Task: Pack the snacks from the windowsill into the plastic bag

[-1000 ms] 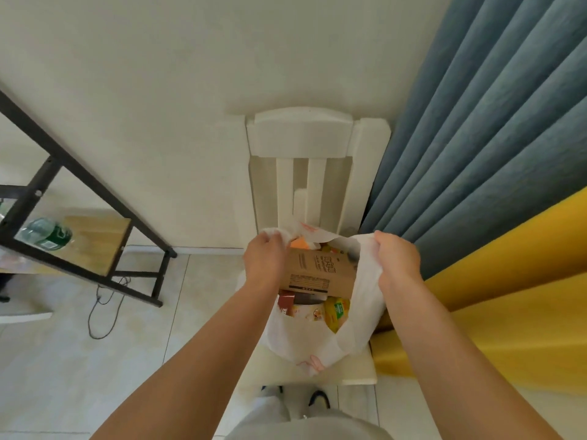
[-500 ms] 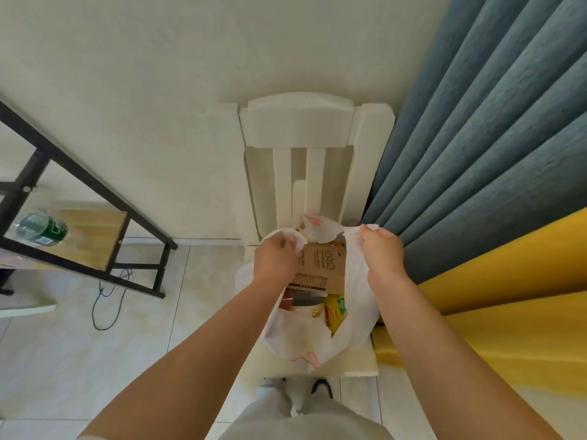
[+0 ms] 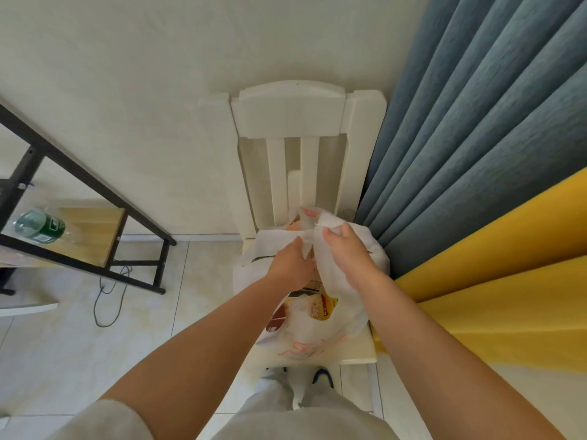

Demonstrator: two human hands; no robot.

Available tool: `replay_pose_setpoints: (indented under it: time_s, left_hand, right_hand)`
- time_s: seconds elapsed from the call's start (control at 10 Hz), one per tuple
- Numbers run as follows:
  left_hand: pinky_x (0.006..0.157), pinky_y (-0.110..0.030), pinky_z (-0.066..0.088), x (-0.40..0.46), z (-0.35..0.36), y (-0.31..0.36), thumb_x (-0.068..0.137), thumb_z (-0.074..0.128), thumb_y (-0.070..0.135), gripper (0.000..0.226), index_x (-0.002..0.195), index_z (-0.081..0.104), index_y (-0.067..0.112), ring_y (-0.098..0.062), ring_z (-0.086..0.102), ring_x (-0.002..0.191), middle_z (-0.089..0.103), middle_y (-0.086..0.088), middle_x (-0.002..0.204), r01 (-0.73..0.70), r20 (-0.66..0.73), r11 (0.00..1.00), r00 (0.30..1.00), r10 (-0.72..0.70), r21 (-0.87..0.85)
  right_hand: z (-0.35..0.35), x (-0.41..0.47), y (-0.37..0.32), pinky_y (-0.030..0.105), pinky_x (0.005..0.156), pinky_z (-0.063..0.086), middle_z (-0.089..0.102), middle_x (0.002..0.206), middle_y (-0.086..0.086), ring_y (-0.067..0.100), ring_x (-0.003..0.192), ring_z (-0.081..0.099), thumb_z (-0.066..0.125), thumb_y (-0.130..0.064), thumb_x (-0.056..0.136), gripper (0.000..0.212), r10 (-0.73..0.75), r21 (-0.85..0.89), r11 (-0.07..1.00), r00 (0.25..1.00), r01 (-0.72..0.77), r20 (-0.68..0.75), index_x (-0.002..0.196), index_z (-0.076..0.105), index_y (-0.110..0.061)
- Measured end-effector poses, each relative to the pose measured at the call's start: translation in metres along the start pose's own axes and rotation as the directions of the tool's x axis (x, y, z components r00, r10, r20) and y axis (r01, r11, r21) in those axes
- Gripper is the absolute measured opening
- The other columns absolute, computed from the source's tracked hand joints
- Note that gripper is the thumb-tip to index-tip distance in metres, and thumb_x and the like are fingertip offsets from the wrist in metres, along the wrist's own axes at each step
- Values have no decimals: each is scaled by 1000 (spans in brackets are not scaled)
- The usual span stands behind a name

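Plastic bag sits on the seat of a white slatted chair, chair backed against the wall. Bag is white, thin, with a reddish print low on its front side. Snacks are inside it: a yellow packet and a brown-and-red one show through the plastic, plus part of a cardboard box edge near the mouth; something orange shows at the far rim. Both hands are at the bag mouth, close together, nearly touching. Left hand has its fingers curled into the left side of the bag top, gripping the plastic. Right hand pinches the right side of the top, a bunched fold of plastic standing up above its fingers. The two gathered sides meet between the hands over the contents. Right of the chair: grey-blue curtain hanging in pleats, with a yellow cloth below it, touching the chair's right edge. Left: black metal frame shelf with a wooden board, green-labelled water bottle lying on it. A dark cable loops on the tiled floor under the shelf. Light trousers and a dark shoe tip visible at the bottom, just in front of the chair.
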State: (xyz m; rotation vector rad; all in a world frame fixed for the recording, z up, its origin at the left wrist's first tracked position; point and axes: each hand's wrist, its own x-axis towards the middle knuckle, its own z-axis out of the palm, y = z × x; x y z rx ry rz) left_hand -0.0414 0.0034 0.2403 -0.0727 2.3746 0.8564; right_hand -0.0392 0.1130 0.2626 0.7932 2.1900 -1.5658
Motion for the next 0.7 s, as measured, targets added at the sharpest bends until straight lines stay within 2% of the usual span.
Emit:
replay_pose_setpoints:
  time_s: [0.1, 0.2, 0.3, 0.4, 0.5, 0.6, 0.7]
  left_hand:
    - [91, -28, 39, -5, 4, -5, 97, 48, 26, 44, 137, 39, 10, -25, 49, 120, 51, -12, 134, -28, 54, 995, 998, 24, 92]
    - [110, -38, 29, -6, 16, -23, 95, 49, 31, 63, 149, 22, 16, -27, 31, 138, 34, -8, 150, -63, 79, 963, 996, 44, 261]
    - [113, -38, 27, -11, 29, -39, 92, 53, 31, 63, 147, 28, 13, -25, 29, 139, 34, -7, 150, -24, -35, 932, 999, 39, 361]
    - [117, -38, 21, -18, 38, -43, 93, 52, 28, 70, 150, 15, 12, -25, 20, 143, 23, -6, 155, -27, -111, 932, 991, 72, 362]
    - [119, -42, 12, -31, 47, -46, 93, 50, 27, 76, 152, 3, 19, -22, 8, 146, 8, -2, 159, -46, -166, 921, 979, 119, 387]
    - [120, -42, 10, -41, 53, -47, 94, 48, 29, 75, 152, 0, 21, -21, 5, 146, 4, -1, 160, -62, -218, 917, 963, 158, 393]
    - [119, -37, 14, -61, 63, -50, 95, 48, 29, 72, 152, 6, 20, -21, 10, 145, 10, -2, 159, -84, -278, 930, 941, 192, 358]
  right_hand:
    - [3, -3, 6, 29, 86, 35, 48, 134, 10, 27, 120, 46, 40, -28, 99, 43, -8, -84, 996, 998, 14, 63, 137, 37, -8]
    - [9, -7, 23, 28, 93, 33, 40, 142, 7, 25, 128, 40, 37, -30, 100, 50, -42, -208, 976, 991, 68, 126, 145, 28, -13]
    - [12, -14, 43, 35, 103, 34, 38, 143, 9, 26, 128, 37, 32, -30, 100, 46, -84, -488, 857, 979, 166, 186, 141, 35, -9]
    - [13, -19, 57, 36, 106, 35, 38, 143, 8, 25, 128, 36, 31, -28, 101, 44, -158, -594, 770, 971, 235, 179, 140, 35, -9]
    - [12, -26, 68, 34, 105, 38, 40, 143, 6, 23, 129, 39, 36, -24, 100, 42, -292, -662, 700, 953, 268, 76, 141, 34, -15]
    - [9, -38, 72, 30, 106, 35, 35, 147, 3, 21, 133, 35, 40, -24, 99, 46, -423, -701, 640, 906, 314, 20, 143, 30, -18]
    - [7, -55, 85, 27, 100, 38, 40, 141, 1, 17, 125, 39, 44, -25, 97, 44, -525, -660, 627, 850, 413, 34, 140, 36, -20]
